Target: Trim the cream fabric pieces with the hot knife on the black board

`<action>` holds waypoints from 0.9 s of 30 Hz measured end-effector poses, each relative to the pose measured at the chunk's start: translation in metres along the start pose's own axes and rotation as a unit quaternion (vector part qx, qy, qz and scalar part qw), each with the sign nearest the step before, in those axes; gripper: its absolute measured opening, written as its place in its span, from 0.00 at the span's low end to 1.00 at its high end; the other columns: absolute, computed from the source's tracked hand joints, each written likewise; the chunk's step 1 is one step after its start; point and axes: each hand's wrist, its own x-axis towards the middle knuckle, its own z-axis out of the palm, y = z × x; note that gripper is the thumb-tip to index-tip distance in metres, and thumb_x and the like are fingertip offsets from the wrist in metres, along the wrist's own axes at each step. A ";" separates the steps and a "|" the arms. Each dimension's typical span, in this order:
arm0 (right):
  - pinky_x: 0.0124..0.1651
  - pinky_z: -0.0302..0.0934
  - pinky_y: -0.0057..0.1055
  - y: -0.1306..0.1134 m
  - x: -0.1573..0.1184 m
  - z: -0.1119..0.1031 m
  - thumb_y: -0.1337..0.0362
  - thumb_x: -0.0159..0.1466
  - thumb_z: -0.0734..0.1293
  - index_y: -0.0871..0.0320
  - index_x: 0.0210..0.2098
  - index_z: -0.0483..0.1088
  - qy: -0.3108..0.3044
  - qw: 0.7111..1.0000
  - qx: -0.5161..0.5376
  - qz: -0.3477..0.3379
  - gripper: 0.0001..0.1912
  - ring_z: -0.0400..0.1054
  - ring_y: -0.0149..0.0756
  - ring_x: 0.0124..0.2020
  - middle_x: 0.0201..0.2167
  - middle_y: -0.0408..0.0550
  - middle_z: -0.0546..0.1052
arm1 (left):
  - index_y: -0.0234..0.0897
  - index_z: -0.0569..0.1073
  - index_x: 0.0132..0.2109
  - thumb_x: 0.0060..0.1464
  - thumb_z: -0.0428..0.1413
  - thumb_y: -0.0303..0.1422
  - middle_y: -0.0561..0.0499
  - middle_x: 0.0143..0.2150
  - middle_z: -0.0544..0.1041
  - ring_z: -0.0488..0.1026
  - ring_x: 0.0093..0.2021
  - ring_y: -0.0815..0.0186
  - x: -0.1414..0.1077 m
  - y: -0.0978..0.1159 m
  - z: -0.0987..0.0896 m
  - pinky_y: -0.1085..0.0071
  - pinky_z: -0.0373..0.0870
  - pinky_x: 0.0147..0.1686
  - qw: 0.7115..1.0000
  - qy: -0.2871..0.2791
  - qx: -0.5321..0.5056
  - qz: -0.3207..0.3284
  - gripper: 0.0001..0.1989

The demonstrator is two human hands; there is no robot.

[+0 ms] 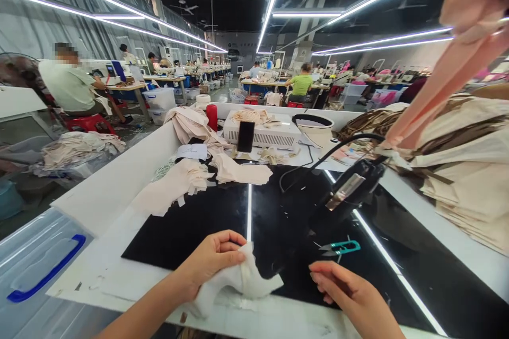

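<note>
My left hand (217, 259) pinches the top edge of a white piece of fabric (254, 275) between thumb and fingers. The fabric hangs in folds over the front edge of a glossy black board (191, 238). To the right, apart from the cloth, my right hand (342, 288) is held low over the board with thumb and fingertips drawn together. Whether anything small is between them I cannot make out. Just beyond that hand lies a pair of thread snips (340, 247) with a teal handle, blades pointing left.
Stacked cream fabric pieces (175, 185) lie at the back left. A phone (245, 136) stands before a white box-shaped device (262, 130). A black lamp-like tool (350, 185) with a cable and a pink cloth strip (433, 90) rises at right, near piled fabric (469, 169). Co-workers sit beyond.
</note>
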 end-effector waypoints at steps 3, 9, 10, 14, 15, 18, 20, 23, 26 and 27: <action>0.36 0.78 0.32 0.021 0.013 -0.030 0.51 0.71 0.64 0.52 0.43 0.80 0.063 0.968 -0.203 -0.134 0.16 0.82 0.40 0.34 0.38 0.48 0.85 | 0.34 0.77 0.40 0.38 0.78 0.44 0.51 0.32 0.81 0.74 0.28 0.69 0.000 -0.001 -0.001 0.75 0.67 0.31 1.000 -0.013 0.002 -0.019 0.28; 0.55 0.74 0.49 0.049 0.038 -0.050 0.75 0.69 0.56 0.54 0.59 0.72 0.128 0.886 -0.386 -0.222 0.25 0.77 0.50 0.56 0.57 0.57 0.80 | 0.35 0.79 0.38 0.41 0.76 0.47 0.52 0.31 0.80 0.73 0.29 0.69 -0.007 0.001 0.003 0.75 0.65 0.31 0.999 -0.033 0.019 -0.024 0.25; 0.55 0.74 0.47 0.050 0.040 -0.049 0.77 0.67 0.55 0.53 0.58 0.73 0.119 0.881 -0.397 -0.228 0.27 0.77 0.49 0.56 0.55 0.55 0.81 | 0.35 0.80 0.38 0.40 0.76 0.48 0.52 0.31 0.80 0.73 0.29 0.68 -0.008 0.000 0.004 0.75 0.66 0.32 0.999 -0.032 0.025 -0.026 0.26; 0.53 0.73 0.49 0.046 0.043 -0.045 0.80 0.64 0.56 0.53 0.53 0.73 0.099 0.874 -0.421 -0.223 0.26 0.78 0.50 0.50 0.46 0.55 0.82 | 0.35 0.82 0.38 0.38 0.76 0.52 0.50 0.32 0.80 0.74 0.31 0.64 -0.007 -0.001 0.003 0.71 0.68 0.34 0.997 -0.036 0.057 -0.023 0.28; 0.51 0.73 0.48 0.043 0.042 -0.044 0.79 0.65 0.56 0.54 0.50 0.73 0.097 0.876 -0.420 -0.218 0.23 0.78 0.50 0.47 0.44 0.54 0.81 | 0.35 0.82 0.38 0.37 0.76 0.52 0.50 0.32 0.81 0.74 0.31 0.64 -0.006 -0.001 0.003 0.71 0.69 0.34 0.997 -0.039 0.062 -0.020 0.28; 0.42 0.72 0.43 0.036 0.032 -0.045 0.75 0.68 0.57 0.53 0.40 0.71 0.086 0.891 -0.399 -0.199 0.15 0.76 0.46 0.37 0.36 0.51 0.78 | 0.36 0.82 0.38 0.38 0.75 0.53 0.50 0.32 0.80 0.74 0.31 0.63 -0.006 -0.001 0.003 0.71 0.69 0.34 0.996 -0.045 0.073 -0.017 0.28; 0.39 0.71 0.40 0.031 0.022 -0.046 0.73 0.69 0.56 0.53 0.39 0.68 0.083 0.906 -0.374 -0.181 0.12 0.75 0.44 0.35 0.35 0.50 0.76 | 0.36 0.82 0.39 0.39 0.75 0.53 0.50 0.32 0.80 0.74 0.31 0.64 -0.007 -0.001 0.004 0.71 0.69 0.34 0.996 -0.047 0.078 -0.015 0.27; 0.39 0.71 0.34 0.018 -0.001 -0.041 0.69 0.73 0.55 0.53 0.41 0.65 0.078 0.929 -0.331 -0.149 0.10 0.75 0.39 0.34 0.35 0.47 0.76 | 0.36 0.82 0.39 0.41 0.74 0.53 0.50 0.33 0.80 0.74 0.31 0.64 -0.007 -0.004 0.006 0.72 0.69 0.34 0.996 -0.052 0.078 -0.011 0.27; 0.32 0.66 0.27 0.000 -0.028 -0.023 0.65 0.75 0.52 0.52 0.40 0.62 0.047 0.956 -0.267 -0.114 0.11 0.70 0.31 0.26 0.29 0.40 0.72 | 0.36 0.82 0.39 0.43 0.74 0.52 0.50 0.33 0.80 0.73 0.31 0.66 -0.006 -0.007 0.007 0.72 0.68 0.34 0.996 -0.064 0.065 -0.007 0.26; 0.30 0.63 0.26 -0.006 -0.037 -0.013 0.62 0.76 0.52 0.52 0.37 0.62 0.020 0.979 -0.184 -0.083 0.12 0.67 0.31 0.26 0.27 0.38 0.69 | 0.36 0.82 0.40 0.43 0.74 0.51 0.50 0.33 0.80 0.73 0.31 0.66 -0.006 -0.008 0.008 0.73 0.68 0.34 0.996 -0.067 0.058 -0.006 0.25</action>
